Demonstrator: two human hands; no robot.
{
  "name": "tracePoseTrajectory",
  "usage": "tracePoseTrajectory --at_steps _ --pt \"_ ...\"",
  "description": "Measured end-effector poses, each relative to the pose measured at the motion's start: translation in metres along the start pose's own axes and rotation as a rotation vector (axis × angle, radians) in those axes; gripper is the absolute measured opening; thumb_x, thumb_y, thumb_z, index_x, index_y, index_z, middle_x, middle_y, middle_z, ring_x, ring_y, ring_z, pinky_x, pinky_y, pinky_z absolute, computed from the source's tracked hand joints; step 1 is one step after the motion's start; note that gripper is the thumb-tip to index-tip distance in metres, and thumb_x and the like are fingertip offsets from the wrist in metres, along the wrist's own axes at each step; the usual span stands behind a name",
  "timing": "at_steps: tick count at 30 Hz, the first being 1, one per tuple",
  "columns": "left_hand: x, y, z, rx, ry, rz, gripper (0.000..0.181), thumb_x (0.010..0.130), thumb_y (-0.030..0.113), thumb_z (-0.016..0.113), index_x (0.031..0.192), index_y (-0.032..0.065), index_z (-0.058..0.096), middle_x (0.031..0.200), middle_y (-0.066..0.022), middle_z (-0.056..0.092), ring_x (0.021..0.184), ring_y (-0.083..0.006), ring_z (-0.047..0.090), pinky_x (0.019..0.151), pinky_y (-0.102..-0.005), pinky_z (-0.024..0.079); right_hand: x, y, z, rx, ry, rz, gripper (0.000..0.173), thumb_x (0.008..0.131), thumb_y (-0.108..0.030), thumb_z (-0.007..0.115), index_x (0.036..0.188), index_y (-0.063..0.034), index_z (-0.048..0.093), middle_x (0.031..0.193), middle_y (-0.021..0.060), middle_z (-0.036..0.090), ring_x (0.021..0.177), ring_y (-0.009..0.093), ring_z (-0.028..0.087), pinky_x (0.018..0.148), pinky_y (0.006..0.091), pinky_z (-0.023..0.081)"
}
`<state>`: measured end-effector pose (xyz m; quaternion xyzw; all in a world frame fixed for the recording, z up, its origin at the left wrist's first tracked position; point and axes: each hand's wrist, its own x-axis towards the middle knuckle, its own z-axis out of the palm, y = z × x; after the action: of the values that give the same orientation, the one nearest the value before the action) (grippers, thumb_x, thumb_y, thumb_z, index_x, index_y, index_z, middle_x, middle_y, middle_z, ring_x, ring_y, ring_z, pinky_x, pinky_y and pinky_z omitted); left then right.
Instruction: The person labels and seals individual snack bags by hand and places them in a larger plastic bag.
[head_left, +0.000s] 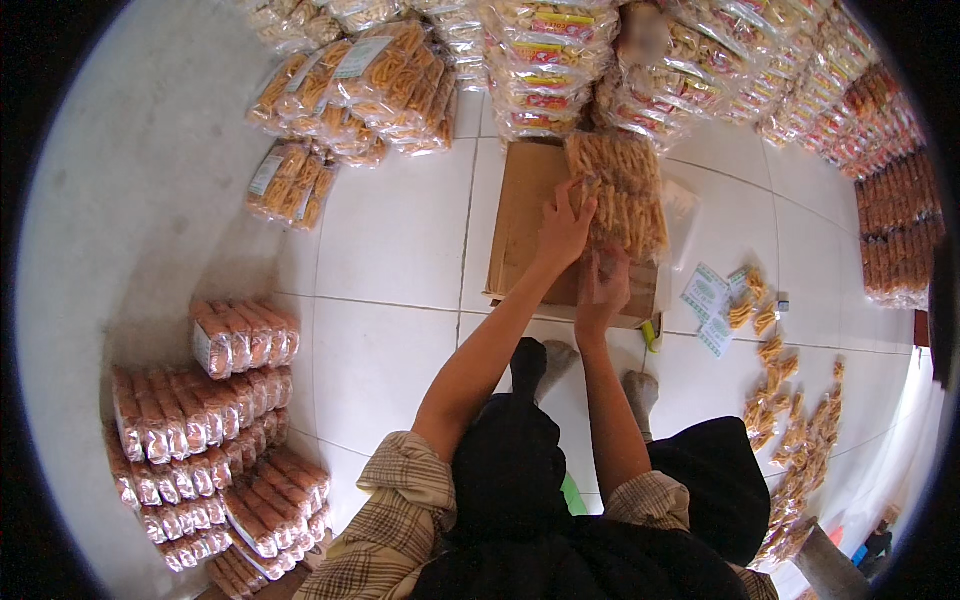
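A clear plastic bag of tan stick-shaped snacks (626, 202) lies on a cardboard box (525, 202), covering its right part. My left hand (568, 225) holds the bag's left side, thumb and fingers over its edge. At the bag's near end, my right hand (604, 281) has its fingers bunched on the clear plastic. The exact grip of the right fingertips is partly hidden behind the film.
Labelled snack bags (360, 82) are piled at far left, with stacked bags (547, 67) behind the box. Brown packs (187, 420) stand at left. Printed labels (709, 296) and loose snack bundles (765, 405) lie at right on the tiles. A green-handled item (651, 337) is beside the box.
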<state>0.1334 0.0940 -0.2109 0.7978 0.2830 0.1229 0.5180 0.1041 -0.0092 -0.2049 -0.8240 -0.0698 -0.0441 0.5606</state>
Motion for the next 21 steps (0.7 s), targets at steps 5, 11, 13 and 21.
tracePoseTrajectory --at_steps 5,11,13,21 --pt "-0.001 0.004 -0.004 -0.027 -0.044 -0.033 0.052 0.086 0.05 0.043 0.126 0.02 0.03 0.111 -0.032 0.043 0.101 -0.0504 0.045 0.084 -0.0537 0.037 0.007 0.008 0.014 -0.036 0.128 -0.244 0.032 0.078 -0.003 0.056 0.11 0.0005 0.054 0.101 0.0152 0.06 0.089 0.027 0.058 0.078 0.0343 0.046" --pt "0.003 0.003 0.0 0.042 -0.008 -0.042 0.048 0.087 0.038 0.052 0.118 0.0041 0.037 0.098 -0.0239 0.056 0.089 -0.0362 0.055 0.078 -0.0423 0.042 0.015 0.009 0.014 -0.14 0.069 -0.318 0.029 0.082 -0.012 0.053 0.109 -0.0035 0.057 0.105 0.0144 0.06 0.092 0.03 0.059 0.08 0.0374 0.046" --pt "0.014 -0.018 0.003 -0.106 -0.013 -0.019 0.05 0.085 0.044 0.05 0.121 0.0134 0.035 0.106 -0.0286 0.048 0.099 -0.0436 0.049 0.084 -0.0486 0.038 0.019 0.006 0.013 -0.206 0.015 -0.369 0.029 0.084 -0.019 0.053 0.109 -0.0051 0.058 0.105 0.0131 0.06 0.091 0.031 0.059 0.078 0.0393 0.047" --pt "0.003 0.002 0.005 -0.023 -0.022 -0.119 0.052 0.082 0.046 0.053 0.122 0.0201 0.033 0.113 -0.0258 0.042 0.105 -0.0457 0.044 0.085 -0.0584 0.033 0.024 0.012 -0.003 -0.542 -0.115 -0.392 0.034 0.078 -0.015 0.056 0.111 -0.012 0.056 0.1 0.0063 0.059 0.077 0.029 0.06 0.066 0.0388 0.049"
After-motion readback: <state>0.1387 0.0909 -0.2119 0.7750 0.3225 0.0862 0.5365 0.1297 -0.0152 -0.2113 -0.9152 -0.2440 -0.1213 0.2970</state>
